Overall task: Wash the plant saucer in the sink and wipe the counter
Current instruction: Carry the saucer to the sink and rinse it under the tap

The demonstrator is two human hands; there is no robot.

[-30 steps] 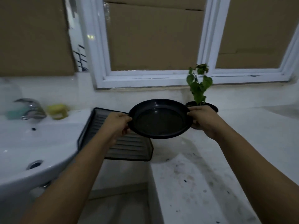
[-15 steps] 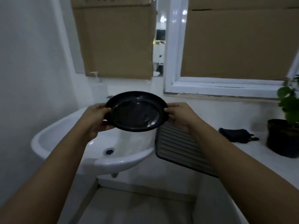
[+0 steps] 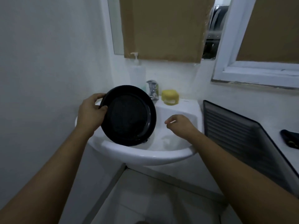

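Saucer hangs tilted over the sink, hollow face toward us, our left hand gripping its left rim, thumb on the inside. Just behind its upper right edge stands the tap. Our right hand hovers over the sink, fingers loosely curled, holding nothing, well placed to reach the tap.

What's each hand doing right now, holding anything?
Left hand: grips the black saucer by its left rim, tilted over the sink.
Right hand: holds nothing, fingers loosely curled, above the sink.
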